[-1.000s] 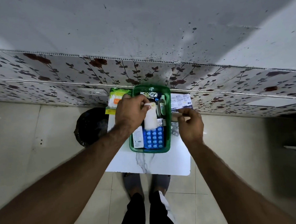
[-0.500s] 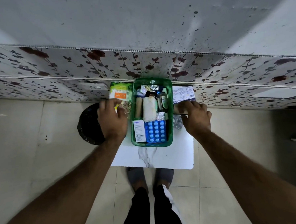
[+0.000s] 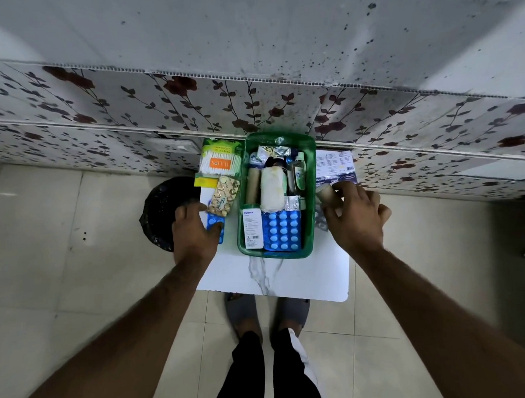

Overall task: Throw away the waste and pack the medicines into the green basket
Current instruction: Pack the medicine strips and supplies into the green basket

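The green basket stands on the white marbled surface, at its far edge against the floral-patterned wall panel. Inside it, at the near end, a blue blister strip lies flat beside a white medicine box; further in lie a white bandage roll, a tan roll, a small bottle and several foil packets. Left of the basket, on the surface, a pack of cotton buds lies at the far edge, and a gold blister strip lies just in front of it. The left hand rests palm down over a second blue blister strip, with fingertips touching it; its grip is loose and half curled, and whether it has closed on the strip cannot be told. Right of the basket, a printed white and blue packet lies at the far edge. The right hand sits just in front of that packet, its grip narrowed on a small tan roll pinched between thumb and fingers. A clear blister piece lies partly under this hand. A black-lined bin stands on the tiled floor, left of the surface.
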